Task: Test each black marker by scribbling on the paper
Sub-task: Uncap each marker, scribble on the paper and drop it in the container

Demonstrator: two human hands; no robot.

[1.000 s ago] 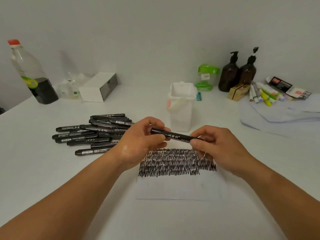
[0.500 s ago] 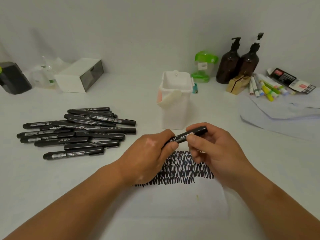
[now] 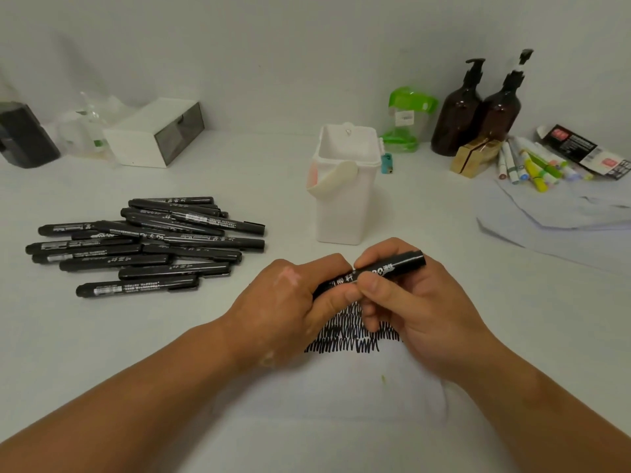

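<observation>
Both hands grip one black marker (image 3: pixel 392 266) above the paper (image 3: pixel 341 397). My left hand (image 3: pixel 290 308) closes around its lower left end, which is hidden in the fist. My right hand (image 3: pixel 406 302) pinches the barrel with thumb and fingers; the marker's upper right end sticks out past them. Rows of black scribbles (image 3: pixel 355 336) cover the upper part of the paper, partly hidden by my hands. A pile of several black markers (image 3: pixel 150 244) lies on the table to the left.
A white plastic container (image 3: pixel 345 199) stands just behind my hands. At the back are a white box (image 3: pixel 153 131), a dark bottle (image 3: pixel 24 134), a green dispenser (image 3: pixel 408 117), two brown pump bottles (image 3: pixel 478 110), coloured markers (image 3: pixel 532 162) and loose sheets (image 3: pixel 560 213) at right.
The marker has tilted from roughly level to upper end right, and both hands have come lower and closer over the scribbles. My view has shifted rightward and down.
</observation>
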